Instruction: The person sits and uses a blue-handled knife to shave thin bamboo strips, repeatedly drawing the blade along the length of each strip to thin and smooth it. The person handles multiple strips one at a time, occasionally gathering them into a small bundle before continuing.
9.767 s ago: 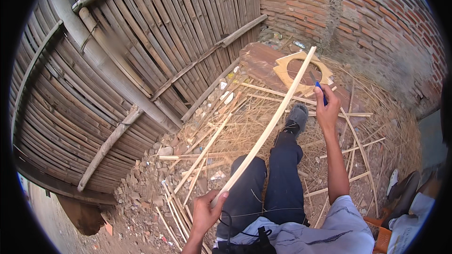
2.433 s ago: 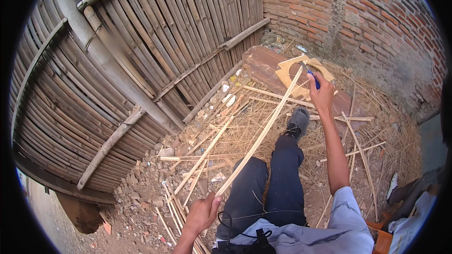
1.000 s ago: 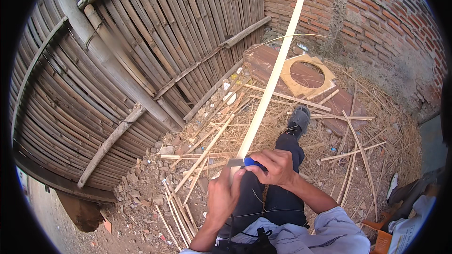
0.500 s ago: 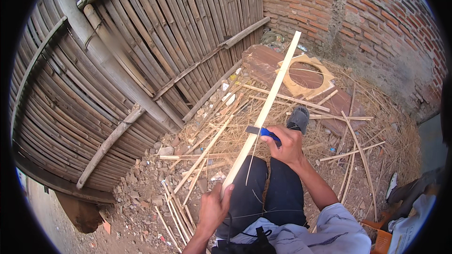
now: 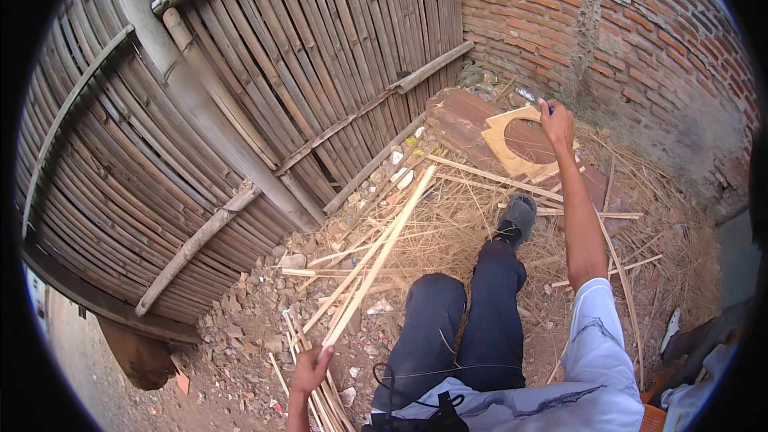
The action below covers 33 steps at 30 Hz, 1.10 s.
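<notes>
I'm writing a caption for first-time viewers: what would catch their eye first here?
Probably the slatted wall, filling the upper left. Then the pale board with a large rounded cut-out, lying on a brown panel near the brick wall. At lower left, the left hand grips a long pale strip slanting up to the right.

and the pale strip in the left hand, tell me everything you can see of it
The pale strip is long and narrow, cream to straw-yellow, and looks like split bamboo or wood. It appears nearly straight and in one piece; fine grain is too small to tell. The left hand grips its near end, and from there it slants forward and rightward, left of the person's knees. In view it crosses over other strips; whether it touches them is unclear.
</notes>
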### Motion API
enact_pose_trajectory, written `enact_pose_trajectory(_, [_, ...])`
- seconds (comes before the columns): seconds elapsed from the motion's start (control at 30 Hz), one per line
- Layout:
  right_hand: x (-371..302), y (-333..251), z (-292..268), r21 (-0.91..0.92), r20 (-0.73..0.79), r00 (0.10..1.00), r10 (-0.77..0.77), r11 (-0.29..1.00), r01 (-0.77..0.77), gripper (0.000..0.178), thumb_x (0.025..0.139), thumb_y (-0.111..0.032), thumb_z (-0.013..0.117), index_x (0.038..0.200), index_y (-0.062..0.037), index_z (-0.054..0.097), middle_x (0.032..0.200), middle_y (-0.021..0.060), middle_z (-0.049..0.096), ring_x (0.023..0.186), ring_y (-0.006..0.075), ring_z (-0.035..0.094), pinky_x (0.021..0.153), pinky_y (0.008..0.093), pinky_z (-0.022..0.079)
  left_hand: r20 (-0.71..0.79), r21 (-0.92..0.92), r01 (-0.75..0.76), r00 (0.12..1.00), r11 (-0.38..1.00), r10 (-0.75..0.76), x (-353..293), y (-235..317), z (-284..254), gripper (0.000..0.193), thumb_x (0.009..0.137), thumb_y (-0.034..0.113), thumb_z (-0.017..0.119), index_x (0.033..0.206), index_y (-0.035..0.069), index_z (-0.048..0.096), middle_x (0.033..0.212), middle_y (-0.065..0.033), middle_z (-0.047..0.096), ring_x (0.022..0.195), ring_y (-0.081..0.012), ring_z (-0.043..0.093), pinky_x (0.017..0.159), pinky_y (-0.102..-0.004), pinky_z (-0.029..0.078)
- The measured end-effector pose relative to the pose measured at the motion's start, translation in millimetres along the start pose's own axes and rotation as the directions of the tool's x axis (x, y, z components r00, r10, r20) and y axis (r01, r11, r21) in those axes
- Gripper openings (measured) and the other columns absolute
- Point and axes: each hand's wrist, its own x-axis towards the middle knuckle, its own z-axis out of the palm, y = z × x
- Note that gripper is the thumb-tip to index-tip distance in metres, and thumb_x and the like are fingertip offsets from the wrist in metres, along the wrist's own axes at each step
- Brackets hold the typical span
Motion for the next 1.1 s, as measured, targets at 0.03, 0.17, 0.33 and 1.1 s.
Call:
enact_pose_trajectory(0.03, [9, 4, -3, -0.046, 0.041, 0.999, -0.021, 0.999, 0.023, 0.048, 0.102, -0.051, 0.064, 0.115, -0.0076, 0.080, 0.100, 0.0257, 0.078, 0.100, 0.0468, 0.074, 0.086, 0.0540, 0.058, -0.082, 0.011, 0.059, 0.995, 0.998, -0.058, -4, -38, -1, 0.051, 0.108, 0.040, 0.065, 0.082, -0.004, 0.070, 0.062, -0.0234, 0.060, 0.053, -0.0352, 0.057, 0.057, -0.0494, 0.046])
enact_pose_trajectory(0.17, [-17, -25, -24, -0.114, 0.177, 0.979, -0.097, 0.986, 0.119, 0.050, 0.102, -0.053, 0.063, 0.117, -0.0076, 0.079, 0.101, 0.0245, 0.078, 0.100, 0.0458, 0.075, 0.087, 0.0526, 0.057, -0.470, 0.188, 0.197, 0.878, 0.962, -0.088, -29, -128, 9, 0.048, 0.106, 0.036, 0.065, 0.081, -0.005, 0.067, 0.063, -0.0262, 0.062, 0.051, -0.0408, 0.058, 0.054, -0.0517, 0.044])
enact_pose_trajectory(0.33, [-78, -23, -28, 0.358, 0.257, 0.952, -0.168, 0.931, 0.067, 0.049, 0.101, -0.049, 0.071, 0.116, -0.0022, 0.078, 0.095, 0.0145, 0.078, 0.094, 0.0257, 0.075, 0.083, 0.0413, 0.055, -0.534, -0.135, 0.006, 0.842, 0.991, -0.078, 6, -81, 35, 0.041, 0.110, 0.027, 0.061, 0.081, -0.002, 0.059, 0.060, -0.0070, 0.050, 0.056, -0.0150, 0.042, 0.052, -0.0402, 0.036])
enact_pose_trajectory(1.1, [-300, -132, -120, 0.871, 0.465, 0.799, -0.382, 0.360, -0.335, 0.034, 0.099, -0.022, 0.083, 0.121, 0.0034, 0.076, 0.097, 0.0002, 0.075, 0.085, 0.0044, 0.062, 0.077, 0.0219, 0.051, -0.063, -0.350, -0.435, 0.894, 0.830, 0.443, 31, 282, 48, 0.027, 0.110, 0.025, 0.064, 0.101, 0.000, 0.070, 0.064, -0.0104, 0.061, 0.055, -0.0185, 0.057, 0.055, -0.0362, 0.043])
